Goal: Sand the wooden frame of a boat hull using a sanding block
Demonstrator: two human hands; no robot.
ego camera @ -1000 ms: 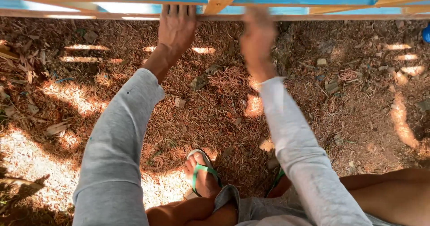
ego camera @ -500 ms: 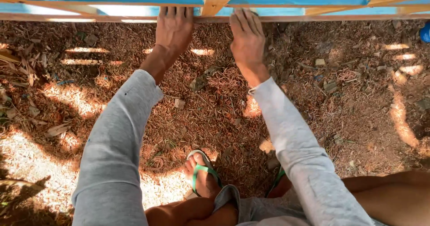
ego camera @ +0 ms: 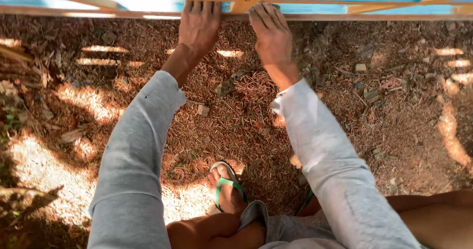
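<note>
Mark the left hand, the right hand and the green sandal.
left hand (ego camera: 198, 28), head view, back of the hand.
right hand (ego camera: 270, 34), head view, back of the hand.
green sandal (ego camera: 227, 184), head view, on its green strap.
</note>
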